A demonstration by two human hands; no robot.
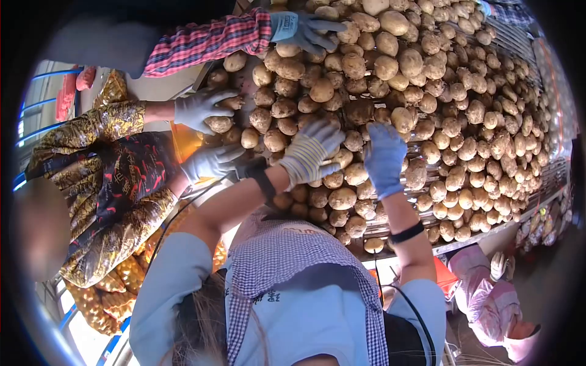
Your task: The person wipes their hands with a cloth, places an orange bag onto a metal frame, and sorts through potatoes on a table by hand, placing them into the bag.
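Observation:
A wide bed of brown potatoes [427,91] fills the middle and right of the view. My left hand [311,154], in a striped knit glove, lies on the potatoes with its fingers spread over one or two of them. Just to its right, my right hand [383,157], in a blue glove, rests flat on the pile with the fingers pointing away from me. Neither hand has lifted a potato. A black band [407,232] circles my right wrist.
A co-worker in patterned sleeves at the left has two grey-gloved hands [201,110] [210,161] on potatoes beside an orange bag [183,141]. A plaid-sleeved arm with a gloved hand [305,27] reaches in at the top. A person in pink [488,293] stands below the table edge [470,239].

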